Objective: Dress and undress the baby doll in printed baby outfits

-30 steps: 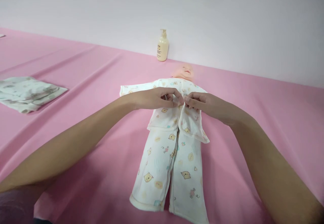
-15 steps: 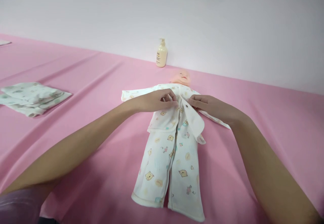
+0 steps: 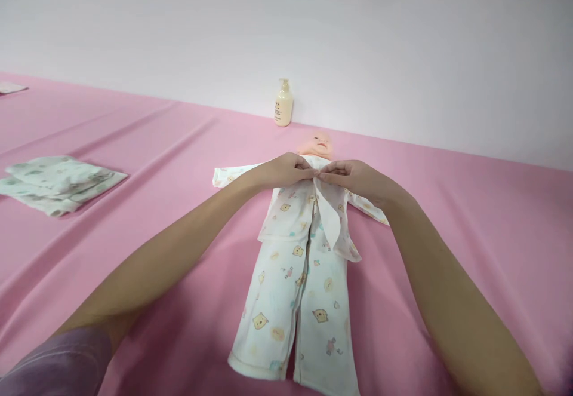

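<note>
A baby doll lies on its back, dressed in a white printed jacket and matching trousers. At the chest, my left hand pinches the jacket's front edge with thumb and fingers. My right hand pinches the other front edge, and the fingertips of both hands meet at the middle. Below them, one front flap hangs folded over with its plain white inside showing. Whatever fastener sits between the fingertips is hidden.
Pink cloth with ridged creases covers the surface. A cream pump bottle stands against the white wall behind the doll. To the left lies a folded white cloth with green print; another pale cloth is at the far left edge.
My right hand has moved left with the jacket edge, closing the gap to my left hand. The front flap has swung towards the middle. The view has tilted slightly.
</note>
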The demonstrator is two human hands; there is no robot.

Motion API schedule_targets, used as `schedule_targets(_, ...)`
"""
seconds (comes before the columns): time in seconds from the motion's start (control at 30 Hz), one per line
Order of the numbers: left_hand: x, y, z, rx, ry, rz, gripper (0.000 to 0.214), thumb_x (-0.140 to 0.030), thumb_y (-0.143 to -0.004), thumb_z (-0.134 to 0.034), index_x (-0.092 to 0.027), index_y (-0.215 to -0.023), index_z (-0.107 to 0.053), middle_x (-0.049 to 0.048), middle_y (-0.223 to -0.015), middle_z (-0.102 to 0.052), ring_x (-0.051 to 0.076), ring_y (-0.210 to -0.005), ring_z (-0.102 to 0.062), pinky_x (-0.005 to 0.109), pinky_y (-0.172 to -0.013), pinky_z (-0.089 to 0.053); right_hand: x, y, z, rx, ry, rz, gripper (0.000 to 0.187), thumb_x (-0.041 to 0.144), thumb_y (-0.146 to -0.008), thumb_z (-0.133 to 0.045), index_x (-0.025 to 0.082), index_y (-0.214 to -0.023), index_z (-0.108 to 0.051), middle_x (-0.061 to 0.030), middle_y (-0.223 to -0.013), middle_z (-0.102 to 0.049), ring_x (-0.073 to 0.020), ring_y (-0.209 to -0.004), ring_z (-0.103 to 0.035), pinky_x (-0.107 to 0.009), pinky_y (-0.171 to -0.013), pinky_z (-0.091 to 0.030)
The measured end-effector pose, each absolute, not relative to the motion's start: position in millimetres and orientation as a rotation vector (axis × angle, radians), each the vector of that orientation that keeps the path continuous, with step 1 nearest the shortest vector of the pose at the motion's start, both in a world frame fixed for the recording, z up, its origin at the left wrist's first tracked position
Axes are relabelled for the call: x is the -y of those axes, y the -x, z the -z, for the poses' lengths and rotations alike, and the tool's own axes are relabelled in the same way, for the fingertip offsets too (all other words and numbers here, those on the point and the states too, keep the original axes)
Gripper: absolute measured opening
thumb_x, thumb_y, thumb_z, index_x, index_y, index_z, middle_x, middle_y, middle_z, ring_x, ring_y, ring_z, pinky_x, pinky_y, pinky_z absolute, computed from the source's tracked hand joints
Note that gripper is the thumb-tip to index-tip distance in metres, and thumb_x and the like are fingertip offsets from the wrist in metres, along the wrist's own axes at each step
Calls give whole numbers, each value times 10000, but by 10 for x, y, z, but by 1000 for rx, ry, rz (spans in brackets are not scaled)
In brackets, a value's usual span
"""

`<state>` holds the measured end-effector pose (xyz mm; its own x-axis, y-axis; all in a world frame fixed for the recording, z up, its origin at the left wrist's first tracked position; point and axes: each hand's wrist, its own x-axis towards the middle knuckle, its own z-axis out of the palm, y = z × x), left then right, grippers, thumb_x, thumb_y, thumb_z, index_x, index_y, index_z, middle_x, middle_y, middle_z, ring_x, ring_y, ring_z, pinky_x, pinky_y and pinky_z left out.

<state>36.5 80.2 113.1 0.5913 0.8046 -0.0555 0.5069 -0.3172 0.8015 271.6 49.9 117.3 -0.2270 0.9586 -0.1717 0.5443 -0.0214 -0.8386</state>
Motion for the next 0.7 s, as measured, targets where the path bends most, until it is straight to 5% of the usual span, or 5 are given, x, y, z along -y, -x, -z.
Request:
schedule_targets(0.23, -899, -284, -1159, -960, -1944, -376, 355, -553, -848, -762, -220, -811, -645, 26, -802, -610, 193, -739, -567, 323, -658, -391, -540, -2738, -1141, 1757, 1570, -1201, 339, 479, -798, -912, 301, -1082, -858, -42, -1195, -814, -282, -1164, -693, -386, -995, -525)
schedule_targets(0.5, -974, -278, -1061, -893, -1784, -404, 308, -503, -890, -759, -224, -1005, -697, 28, -971, -677, 182, -827, -599, 301, -715, -432, -550, -2729, -1147, 1709, 1591, -1252, 340, 495, -794, -911, 306, -1071, -857, -38, -1214, -801, -271, -1143, -669, -386, -997, -499)
schedule_targets(0.7, -989, -274, -1066, -879, -1738, -406, 224, -432, -904, -750, -235, -979, -675, 10, -949, -644, 162, -805, -570, 286, -699, -414, -559, -2719, -1164, 1683, 1599, -1292, 333, 541, -812, -891, 305, -1045, -865, -37, -1210, -813, -278, -1124, -683, -387, -982, -500)
